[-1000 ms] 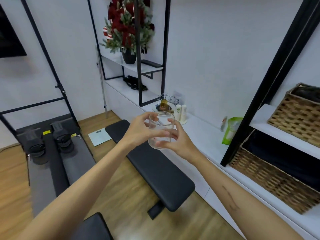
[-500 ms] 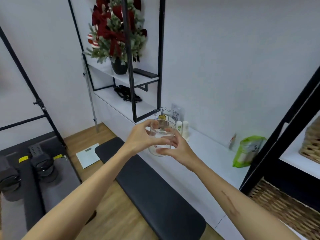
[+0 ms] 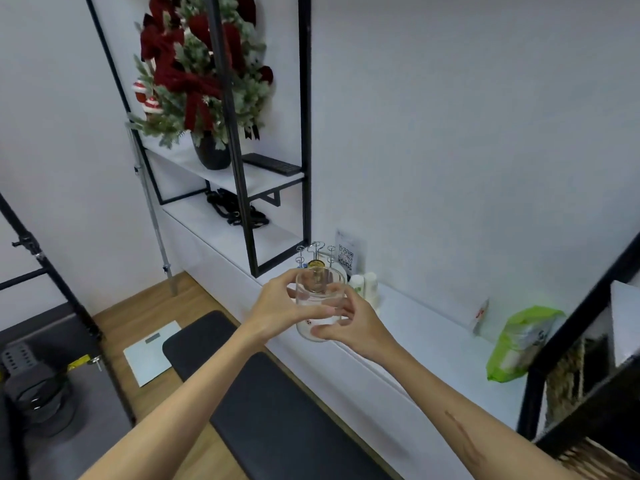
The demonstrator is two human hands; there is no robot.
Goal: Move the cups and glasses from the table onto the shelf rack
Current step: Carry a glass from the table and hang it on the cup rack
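Observation:
A clear glass (image 3: 320, 299) with small red dots near its base is held upright in mid-air in front of me. My left hand (image 3: 280, 310) grips its left side with fingers curled round the wall. My right hand (image 3: 349, 323) holds its lower right side with thumb and fingertips. Just behind the glass, on the white counter (image 3: 415, 341), stands a wire cup rack (image 3: 315, 252) with looped prongs. A small amber glass sits in that rack, mostly hidden by the glass I hold.
Two white bottles (image 3: 363, 287) stand right of the rack. A green packet (image 3: 519, 344) lies further right. A black bench (image 3: 263, 403) runs below my arms. Black-framed shelves (image 3: 242, 181) carry a red-bowed plant (image 3: 204, 74). Wicker baskets sit at the far right.
My view has swung left and closer to the counter. Both hands kept the glass and brought it nearer the wire rack, which now sits just behind it.

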